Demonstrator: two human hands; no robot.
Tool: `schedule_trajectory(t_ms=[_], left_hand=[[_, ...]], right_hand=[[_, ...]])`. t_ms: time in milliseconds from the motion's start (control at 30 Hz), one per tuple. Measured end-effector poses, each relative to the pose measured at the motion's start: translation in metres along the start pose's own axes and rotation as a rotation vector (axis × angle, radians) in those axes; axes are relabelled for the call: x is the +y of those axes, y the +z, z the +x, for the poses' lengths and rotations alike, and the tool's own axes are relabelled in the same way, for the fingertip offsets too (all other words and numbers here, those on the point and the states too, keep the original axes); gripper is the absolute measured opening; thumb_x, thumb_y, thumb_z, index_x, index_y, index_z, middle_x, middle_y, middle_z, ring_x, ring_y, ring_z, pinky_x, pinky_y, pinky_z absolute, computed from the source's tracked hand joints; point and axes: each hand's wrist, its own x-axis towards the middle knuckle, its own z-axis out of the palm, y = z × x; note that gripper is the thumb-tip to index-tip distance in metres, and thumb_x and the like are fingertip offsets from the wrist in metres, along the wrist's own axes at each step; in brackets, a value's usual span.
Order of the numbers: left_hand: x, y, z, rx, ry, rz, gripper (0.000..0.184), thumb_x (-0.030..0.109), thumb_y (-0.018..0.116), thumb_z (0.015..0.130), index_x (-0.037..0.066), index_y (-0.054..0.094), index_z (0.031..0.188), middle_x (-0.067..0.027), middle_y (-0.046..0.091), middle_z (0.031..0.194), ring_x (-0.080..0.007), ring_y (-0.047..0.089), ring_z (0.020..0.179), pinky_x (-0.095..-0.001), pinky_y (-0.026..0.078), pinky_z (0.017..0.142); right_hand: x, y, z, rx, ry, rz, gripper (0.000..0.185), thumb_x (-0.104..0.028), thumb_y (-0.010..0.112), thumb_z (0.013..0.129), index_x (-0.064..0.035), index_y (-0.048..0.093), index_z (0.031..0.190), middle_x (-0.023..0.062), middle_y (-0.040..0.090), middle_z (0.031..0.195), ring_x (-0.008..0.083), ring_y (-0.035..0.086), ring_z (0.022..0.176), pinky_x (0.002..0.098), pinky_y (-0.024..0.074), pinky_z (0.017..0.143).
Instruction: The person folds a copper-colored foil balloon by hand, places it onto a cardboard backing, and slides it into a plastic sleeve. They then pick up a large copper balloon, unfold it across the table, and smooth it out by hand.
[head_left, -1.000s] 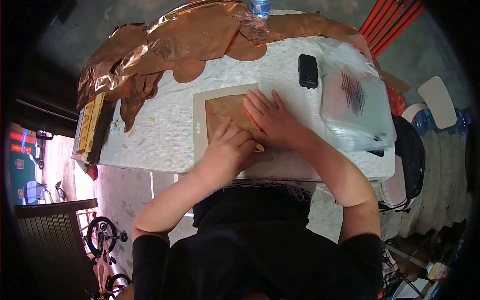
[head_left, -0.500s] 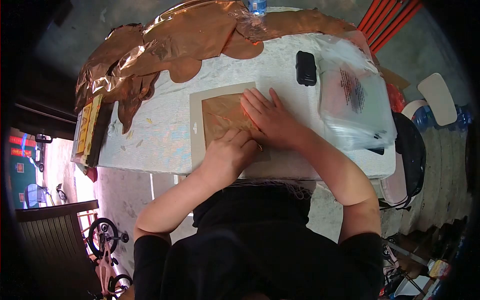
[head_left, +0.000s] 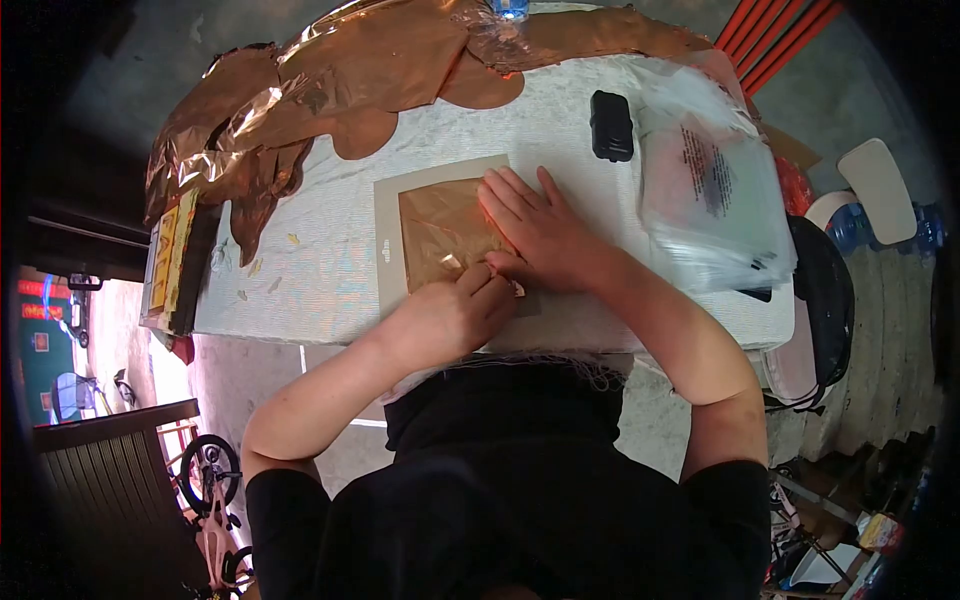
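A grey-beige card [head_left: 391, 232] lies on the white-covered table. Inside its border is a sheet of copper-coloured foil [head_left: 435, 222], creased around my fingers. My right hand [head_left: 548, 238] rests flat across the right side of the sheet, fingers stretched out and thumb toward my left hand. Low on the foil, my left hand [head_left: 462, 312] is closed in a pinch on its creased lower part, close to the right thumb. A small shiny bit of foil shows beside these fingertips. The exact pinched edge is hidden under the fingers.
Large copper foil scraps [head_left: 375, 75] run along the table's far edge. A stack of clear plastic bags [head_left: 715, 215] lies to the right, beside a black case [head_left: 611, 126]. A yellow box [head_left: 170, 262] stands at the left edge, a bottle [head_left: 510, 8] at the back.
My left hand has turned slightly, its fingers drawn closer to the right thumb. The foil's upper part looks smoother. My right hand stays flat in nearly the same place; the view has shifted slightly.
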Motion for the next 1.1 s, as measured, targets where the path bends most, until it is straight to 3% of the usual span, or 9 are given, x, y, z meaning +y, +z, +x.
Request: schedule_trajectory(t_ms=[133, 233, 300, 533, 733, 800, 833, 1000, 1100], left_hand=[[0.004, -0.005, -0.002, -0.011, -0.014, 0.041, 0.028, 0.01, 0.062, 0.073, 0.005, 0.065, 0.101, -0.0033, 0.057, 0.095, -0.0187, 0.058, 0.088, -0.0287, 0.053, 0.06], [0.008, -0.005, -0.004, -0.019, -0.137, 0.008, 0.027, 0.01, 0.063, 0.074, 0.006, 0.066, 0.1, -0.0038, 0.057, 0.095, -0.0199, 0.058, 0.089, -0.0306, 0.053, 0.063], [0.008, -0.003, -0.003, 0.082, -0.208, 0.04, 0.013, 0.012, 0.061, 0.073, 0.006, 0.061, 0.084, -0.0048, 0.052, 0.084, -0.0187, 0.055, 0.078, -0.0276, 0.051, 0.054], [0.006, -0.004, -0.007, 0.02, -0.154, -0.014, 0.009, 0.012, 0.06, 0.072, 0.006, 0.059, 0.079, -0.0044, 0.051, 0.084, -0.0193, 0.054, 0.078, -0.0285, 0.052, 0.054], [0.004, -0.012, -0.014, -0.002, -0.108, -0.019, 0.015, 0.012, 0.06, 0.072, 0.005, 0.062, 0.084, -0.0041, 0.053, 0.085, -0.0198, 0.054, 0.082, -0.0296, 0.053, 0.058], [0.003, -0.016, -0.02, -0.146, -0.151, -0.063, 0.03, 0.011, 0.063, 0.075, 0.005, 0.067, 0.104, -0.0045, 0.058, 0.096, -0.0218, 0.059, 0.092, -0.0324, 0.053, 0.073], [0.003, -0.016, -0.022, -0.145, -0.152, -0.064, 0.03, 0.011, 0.063, 0.075, 0.005, 0.067, 0.104, -0.0045, 0.058, 0.096, -0.0218, 0.059, 0.092, -0.0324, 0.053, 0.073], [-0.001, -0.014, -0.028, 0.048, -0.202, -0.205, 0.036, 0.005, 0.067, 0.07, 0.005, 0.068, 0.107, -0.0059, 0.059, 0.099, -0.0238, 0.057, 0.089, -0.0339, 0.05, 0.078], [0.0, -0.012, -0.033, 0.04, -0.232, -0.232, 0.036, 0.004, 0.068, 0.07, 0.004, 0.068, 0.106, -0.0064, 0.059, 0.101, -0.0246, 0.057, 0.089, -0.0353, 0.049, 0.08]], right_hand=[[0.001, 0.0, 0.0, -0.011, -0.002, 0.003, 0.077, -0.047, 0.051, 0.09, 0.0007, 0.027, 0.146, 0.0181, 0.022, 0.154, 0.0302, 0.018, 0.144, 0.0563, 0.0104, 0.115], [0.001, 0.001, 0.0, -0.01, -0.002, -0.008, 0.078, -0.049, 0.05, 0.09, 0.0008, 0.026, 0.146, 0.0182, 0.022, 0.154, 0.0304, 0.018, 0.144, 0.0561, 0.0102, 0.115], [0.001, 0.0, 0.0, -0.014, 0.001, -0.004, 0.079, -0.049, 0.05, 0.09, 0.0008, 0.026, 0.146, 0.0182, 0.022, 0.154, 0.0305, 0.017, 0.145, 0.0559, 0.0099, 0.115], [0.0, -0.002, 0.0, -0.032, 0.008, 0.005, 0.08, -0.05, 0.048, 0.09, 0.0011, 0.025, 0.146, 0.019, 0.021, 0.154, 0.0309, 0.016, 0.145, 0.0555, 0.0081, 0.116], [0.001, -0.002, 0.0, -0.035, -0.002, 0.0, 0.081, -0.051, 0.048, 0.09, 0.0012, 0.024, 0.147, 0.0194, 0.02, 0.154, 0.0319, 0.016, 0.145, 0.0562, 0.0084, 0.115], [0.0, -0.002, 0.001, -0.046, 0.004, -0.014, 0.082, -0.052, 0.048, 0.089, 0.0012, 0.024, 0.147, 0.0196, 0.02, 0.154, 0.0322, 0.017, 0.145, 0.0563, 0.0085, 0.115], [0.0, -0.002, 0.001, -0.055, 0.009, -0.027, 0.082, -0.053, 0.048, 0.089, 0.0012, 0.024, 0.147, 0.0198, 0.02, 0.154, 0.0325, 0.017, 0.145, 0.0564, 0.0086, 0.115], [0.0, -0.005, 0.001, -0.07, 0.008, -0.013, 0.087, -0.056, 0.05, 0.088, 0.001, 0.023, 0.147, 0.0202, 0.02, 0.155, 0.033, 0.016, 0.145, 0.0568, 0.008, 0.115], [0.0, -0.014, 0.001, -0.118, -0.006, 0.018, 0.098, -0.062, 0.056, 0.081, 0.0002, 0.021, 0.148, 0.0197, 0.018, 0.155, 0.0328, 0.013, 0.146, 0.0559, 0.0062, 0.116]])
